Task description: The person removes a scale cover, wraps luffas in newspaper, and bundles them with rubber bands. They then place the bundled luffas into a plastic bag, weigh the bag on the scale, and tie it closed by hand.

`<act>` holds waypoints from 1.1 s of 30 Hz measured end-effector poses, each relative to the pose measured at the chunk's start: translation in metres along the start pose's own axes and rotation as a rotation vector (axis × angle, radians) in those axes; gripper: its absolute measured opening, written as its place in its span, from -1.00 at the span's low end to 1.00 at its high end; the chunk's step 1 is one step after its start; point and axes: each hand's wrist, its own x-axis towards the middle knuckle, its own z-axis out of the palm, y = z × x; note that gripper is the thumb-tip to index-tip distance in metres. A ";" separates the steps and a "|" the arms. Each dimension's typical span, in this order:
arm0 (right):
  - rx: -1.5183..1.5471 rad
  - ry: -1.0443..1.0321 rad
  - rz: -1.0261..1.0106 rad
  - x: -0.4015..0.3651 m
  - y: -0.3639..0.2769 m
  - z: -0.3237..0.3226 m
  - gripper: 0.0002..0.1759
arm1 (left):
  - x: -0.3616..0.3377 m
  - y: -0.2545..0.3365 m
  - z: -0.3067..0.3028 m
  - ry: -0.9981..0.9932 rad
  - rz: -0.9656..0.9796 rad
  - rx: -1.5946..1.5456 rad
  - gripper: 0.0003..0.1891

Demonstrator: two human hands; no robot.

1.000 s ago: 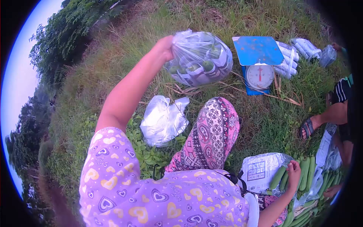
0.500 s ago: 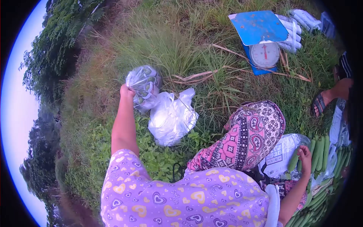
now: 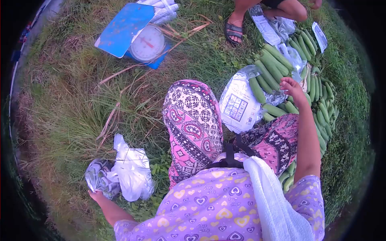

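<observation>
Left hand [image 3: 96, 195] grasps the bagged cucumbers [image 3: 96, 178], apparently grounding them; right hand [image 3: 290, 85], loosely open over the loose cucumbers [image 3: 273, 66], likely picks next.

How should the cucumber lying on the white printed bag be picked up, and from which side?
Grip the cucumber around its middle, coming down from above with the fingers across its length. It lies flat and slanted on the printed bag with its top bare. Other cucumbers lie close alongside, so coming in from the side looks cramped. The right hand is nearest.
</observation>
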 end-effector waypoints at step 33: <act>-0.044 0.627 -0.278 -0.151 0.161 -0.160 -0.72 | -0.700 -0.076 0.389 -1.463 2.152 1.163 -0.49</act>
